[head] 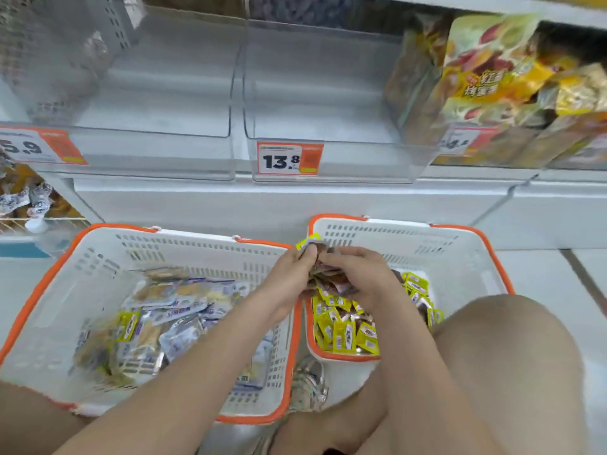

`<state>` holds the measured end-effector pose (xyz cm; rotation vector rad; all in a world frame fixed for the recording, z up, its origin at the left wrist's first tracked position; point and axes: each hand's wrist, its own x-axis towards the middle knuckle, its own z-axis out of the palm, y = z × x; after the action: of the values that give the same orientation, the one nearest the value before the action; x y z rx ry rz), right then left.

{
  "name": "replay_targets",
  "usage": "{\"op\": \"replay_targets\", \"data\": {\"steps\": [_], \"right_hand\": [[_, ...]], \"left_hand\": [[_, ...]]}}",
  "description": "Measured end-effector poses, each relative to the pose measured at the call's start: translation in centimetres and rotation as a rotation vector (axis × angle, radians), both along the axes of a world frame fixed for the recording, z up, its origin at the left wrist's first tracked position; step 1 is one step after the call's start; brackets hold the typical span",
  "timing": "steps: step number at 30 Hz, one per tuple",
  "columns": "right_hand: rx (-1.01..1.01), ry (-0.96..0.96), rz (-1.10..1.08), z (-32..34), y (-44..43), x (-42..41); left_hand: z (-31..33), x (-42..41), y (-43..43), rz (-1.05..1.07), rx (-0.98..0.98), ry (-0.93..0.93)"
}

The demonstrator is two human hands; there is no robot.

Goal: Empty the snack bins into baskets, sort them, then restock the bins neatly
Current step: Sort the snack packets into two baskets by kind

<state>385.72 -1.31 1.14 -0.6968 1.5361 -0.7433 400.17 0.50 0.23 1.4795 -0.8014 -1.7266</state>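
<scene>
Two white baskets with orange rims stand on the floor below the shelf. The left basket (98,257) holds several blue-and-white snack packets (184,310) with a few yellow ones mixed in. The right basket (460,257) holds several yellow-and-brown snack packets (348,333). Over the gap between the baskets, my left hand (289,284) and my right hand (358,274) together grip a bunch of the yellow-and-brown packets (325,277). Two clear bins on the shelf, the left bin (157,103) and the right bin (328,103), hold nothing.
Price tags (289,159) hang on the bin fronts. A bin of yellow-and-red snack bags (512,90) sits to the right on the shelf. More wrapped snacks (26,198) lie at the far left. My bare knee (505,356) is beside the right basket.
</scene>
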Motion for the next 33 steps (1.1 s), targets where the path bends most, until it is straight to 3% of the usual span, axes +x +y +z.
{"op": "replay_targets", "data": {"steps": [2,3,6,8,9,10,12,14,18,21,23,26,29,33], "right_hand": [[-0.033,0.063,-0.194,-0.8,-0.7,-2.0],[-0.056,0.161,-0.223,-1.0,-0.8,-2.6],[-0.024,0.618,0.046,-1.9,-0.2,-2.5],[-0.013,0.954,0.219,-2.7,0.7,-1.0],[-0.103,1.035,0.247,-2.5,1.1,0.4],[-0.251,1.029,0.264,-3.0,1.3,1.8],[-0.478,0.839,0.382,-3.6,1.8,5.3],[-0.518,0.647,0.605,-4.4,2.5,9.0],[-0.371,0.620,1.030,-8.6,3.9,14.5],[-0.233,0.765,1.169,-12.6,4.5,16.5],[-0.193,0.842,1.222,-14.9,4.8,17.2],[-0.098,0.816,1.258,-17.7,5.1,18.0],[-0.042,0.905,1.317,-19.9,5.0,18.4],[0.027,0.960,1.464,-20.5,3.1,18.9]], "left_hand": [[-0.1,-0.9,-0.4,-0.189,0.025,-0.032],[-0.4,-0.9,-0.5,-0.277,-0.051,-0.168],[-2.2,0.9,-0.4,-0.419,-0.399,-0.665],[-3.6,3.3,0.5,-0.470,-0.492,-0.801],[-4.6,4.9,1.2,-0.484,-0.489,-0.864],[-5.7,6.8,1.8,-0.493,-0.464,-0.936],[-7.8,11.2,3.1,-0.509,-0.364,-1.055],[-9.8,15.6,4.1,-0.516,-0.188,-1.124],[-13.0,21.9,6.8,-0.505,0.177,-1.132],[-14.9,23.8,8.4,-0.628,0.351,-1.143],[-16.1,24.2,8.5,-0.598,0.439,-1.037],[-17.7,24.3,7.5,-0.339,0.524,-0.818],[-19.0,24.2,6.6,-0.006,0.515,-0.602],[-19.2,23.7,6.1,0.138,0.538,-0.575]]}}
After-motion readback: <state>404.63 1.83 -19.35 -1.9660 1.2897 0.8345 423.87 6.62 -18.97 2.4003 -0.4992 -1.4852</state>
